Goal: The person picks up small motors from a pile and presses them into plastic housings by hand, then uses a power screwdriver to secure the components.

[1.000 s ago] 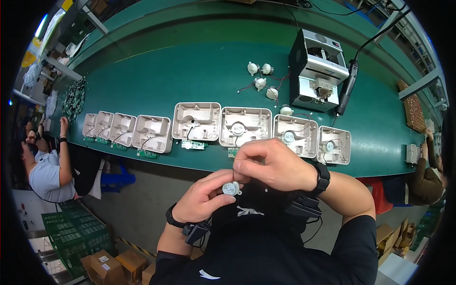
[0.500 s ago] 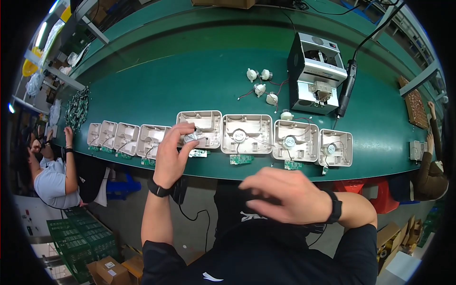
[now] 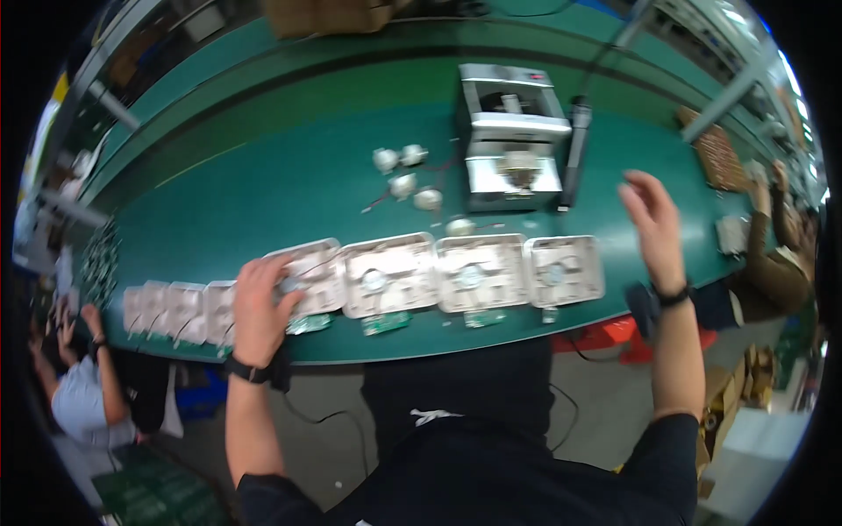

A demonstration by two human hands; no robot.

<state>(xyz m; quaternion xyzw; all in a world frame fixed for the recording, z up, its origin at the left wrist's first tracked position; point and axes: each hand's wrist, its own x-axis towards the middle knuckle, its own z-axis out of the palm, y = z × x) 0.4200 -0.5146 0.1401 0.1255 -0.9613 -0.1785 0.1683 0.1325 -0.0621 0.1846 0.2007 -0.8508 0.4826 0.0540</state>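
Observation:
My left hand (image 3: 257,307) rests on the left end of an open off-white plastic housing (image 3: 320,267). Its thumb and fingers curve around a small round part (image 3: 288,285) in that housing, which they half hide. My right hand (image 3: 653,219) is raised over the right side of the table, fingers bent and thumb apart, holding nothing; motion blurs it. Nearest to it is a dark electric screwdriver (image 3: 574,156), upright beside a silver and black screw feeder (image 3: 516,131). Three more housings stand to the right of my left hand, each with a round part and wires.
Smaller-looking housings (image 3: 186,311) line up to the left. Green circuit boards (image 3: 387,323) lie along the front edge. Several white round parts with wires (image 3: 403,186) sit behind the row. Co-workers are at both ends, and a pile of boards (image 3: 101,263) lies far left.
My right hand has swung from in front of the table's edge up and right, toward the screwdriver. My left hand stays at the same housing. The whole view has shifted and turned.

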